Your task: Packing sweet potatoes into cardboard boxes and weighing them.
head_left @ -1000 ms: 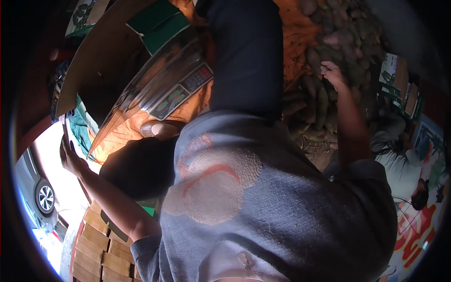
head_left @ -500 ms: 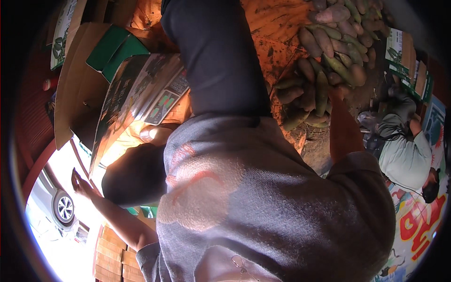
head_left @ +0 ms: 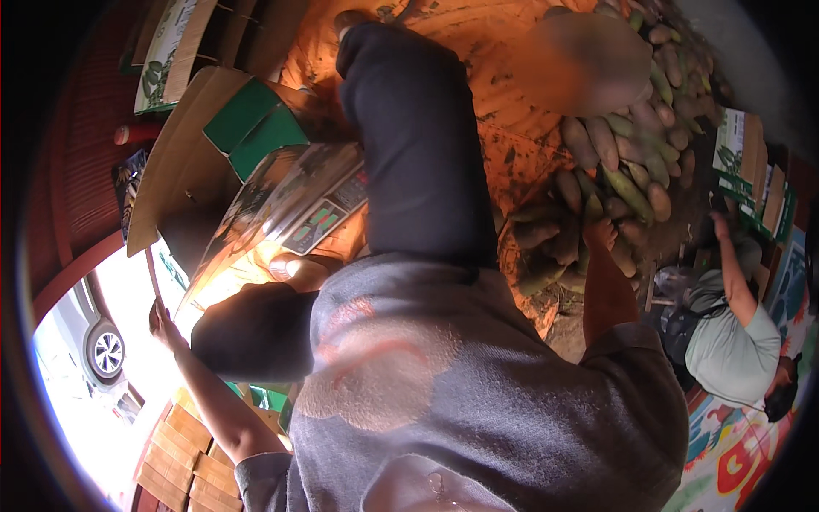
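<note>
My shirt [head_left: 478, 401] fills the near view and hides most of both arms. Left hand [head_left: 162, 320], near left, closed on the edge of a cardboard box [head_left: 171, 183]; glare washes out the fingers. Dark trouser leg [head_left: 418, 145] runs far through the middle. Right hand [head_left: 600, 232] rests on the mango pile [head_left: 623, 171], fingers buried among fruit, grip unreadable. Orange sheet [head_left: 503, 85] open left of pile. A seated person [head_left: 734, 341] crowds the right edge.

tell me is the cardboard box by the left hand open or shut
Open: the box has its flaps spread wide, with green packs showing inside. The left hand is beside it.
</note>
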`<state>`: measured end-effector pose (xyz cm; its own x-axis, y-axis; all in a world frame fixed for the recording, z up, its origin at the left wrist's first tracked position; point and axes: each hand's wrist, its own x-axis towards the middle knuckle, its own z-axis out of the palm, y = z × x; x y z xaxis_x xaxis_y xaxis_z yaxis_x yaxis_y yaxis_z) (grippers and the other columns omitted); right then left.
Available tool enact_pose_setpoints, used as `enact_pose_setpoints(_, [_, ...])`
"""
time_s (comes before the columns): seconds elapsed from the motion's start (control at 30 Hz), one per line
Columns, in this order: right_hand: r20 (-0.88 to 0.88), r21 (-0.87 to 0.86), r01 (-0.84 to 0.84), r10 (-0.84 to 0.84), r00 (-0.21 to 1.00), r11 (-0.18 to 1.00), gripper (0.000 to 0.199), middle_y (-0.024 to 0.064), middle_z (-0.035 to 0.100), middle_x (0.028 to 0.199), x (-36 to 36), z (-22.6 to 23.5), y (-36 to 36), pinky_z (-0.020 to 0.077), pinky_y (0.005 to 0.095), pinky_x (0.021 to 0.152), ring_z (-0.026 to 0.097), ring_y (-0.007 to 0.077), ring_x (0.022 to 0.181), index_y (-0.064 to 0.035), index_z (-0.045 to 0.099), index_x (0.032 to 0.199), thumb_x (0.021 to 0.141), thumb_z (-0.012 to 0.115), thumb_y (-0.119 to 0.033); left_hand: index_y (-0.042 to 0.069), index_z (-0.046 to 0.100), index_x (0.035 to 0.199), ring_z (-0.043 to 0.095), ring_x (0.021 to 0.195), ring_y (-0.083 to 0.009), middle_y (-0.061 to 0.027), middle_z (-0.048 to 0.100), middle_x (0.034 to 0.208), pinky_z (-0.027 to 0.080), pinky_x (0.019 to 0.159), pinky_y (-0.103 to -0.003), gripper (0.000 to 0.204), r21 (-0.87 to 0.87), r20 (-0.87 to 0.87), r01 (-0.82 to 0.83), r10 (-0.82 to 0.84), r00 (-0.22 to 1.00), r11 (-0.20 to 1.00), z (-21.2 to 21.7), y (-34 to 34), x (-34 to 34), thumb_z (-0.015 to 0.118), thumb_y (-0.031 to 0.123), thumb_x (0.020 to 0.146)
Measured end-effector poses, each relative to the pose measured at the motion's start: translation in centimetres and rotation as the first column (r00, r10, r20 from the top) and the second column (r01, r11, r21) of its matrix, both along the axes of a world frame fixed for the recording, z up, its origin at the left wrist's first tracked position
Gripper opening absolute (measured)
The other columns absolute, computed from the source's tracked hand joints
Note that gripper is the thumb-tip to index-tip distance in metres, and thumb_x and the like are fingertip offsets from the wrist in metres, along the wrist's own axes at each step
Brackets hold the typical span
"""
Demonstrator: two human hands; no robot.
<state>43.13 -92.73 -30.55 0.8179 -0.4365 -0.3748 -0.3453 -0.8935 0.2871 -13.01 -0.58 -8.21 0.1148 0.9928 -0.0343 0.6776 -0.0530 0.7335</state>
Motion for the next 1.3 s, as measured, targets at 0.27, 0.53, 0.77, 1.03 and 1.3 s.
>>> enact_pose_setpoints(0.27, [-0.230,-0.105,0.183,-0.203,0.952,0.977,0.096,0.0136,0.038,0.154,0.8,2.6,4.9,0.0302,0.0526,0.116,0.032,0.0382,0.144,-0.0103,0.034,0.152,0.080,0.077,-0.057,0.003,0.072,0.120,0.063,0.116,-0.0234,-0.0111,0.069,0.123,0.051,0.104,-0.040,0.037,0.077,-0.020,0.025,-0.023,1.000,0.997,0.9,-0.2,-0.7,0.066,0.034,0.100])
enact_pose_setpoints(0.53, [-0.134,-0.054,0.054,-0.061,0.989,0.997,0.102,0.0164,0.052,0.148,-1.0,2.8,3.4,0.0375,0.0540,0.112,0.043,0.0374,0.140,-0.0165,0.037,0.152,0.074,0.077,-0.068,0.005,0.073,0.122,0.065,0.117,-0.0211,-0.0087,0.072,0.121,0.047,0.104,-0.034,0.027,0.272,-0.175,0.111,-0.064,0.982,0.956,1.7,-0.8,1.5,0.060,0.021,0.103])
enact_pose_setpoints(0.77, [0.214,0.236,-0.137,0.086,0.973,0.962,0.110,0.0260,0.053,0.145,5.8,4.3,4.5,0.0427,0.0525,0.109,0.053,0.0431,0.133,0.0029,0.033,0.151,0.076,0.079,-0.064,-0.001,0.073,0.110,0.064,0.119,-0.0242,-0.0148,0.069,0.123,0.049,0.102,-0.035,0.017,0.349,0.116,0.384,-0.446,0.887,0.855,8.2,-6.4,12.6,0.061,0.000,0.097])
enact_pose_setpoints(1.03, [0.610,0.774,-0.535,-0.173,0.773,0.340,0.079,0.0171,0.052,0.145,13.6,24.0,32.3,0.0471,0.0399,0.104,0.055,0.0266,0.127,0.0036,0.040,0.149,0.090,0.080,-0.031,0.008,0.078,0.103,0.054,0.134,-0.0308,-0.0045,0.073,0.121,0.046,0.110,-0.045,0.016,0.231,-0.306,0.778,-0.715,0.629,0.585,11.9,-6.6,17.8,0.071,0.007,0.089])
enact_pose_setpoints(1.3, [0.472,0.829,-0.337,0.234,0.850,-0.446,0.044,0.0147,0.058,0.132,5.1,42.6,57.0,0.0425,0.0428,0.108,0.056,0.0256,0.125,0.0043,0.048,0.138,0.105,0.059,-0.023,0.010,0.078,0.095,0.047,0.139,-0.0315,-0.0049,0.068,0.120,0.043,0.113,-0.046,0.011,0.161,-0.499,0.808,-0.659,0.563,0.567,10.6,-5.2,15.5,0.075,0.013,0.085])
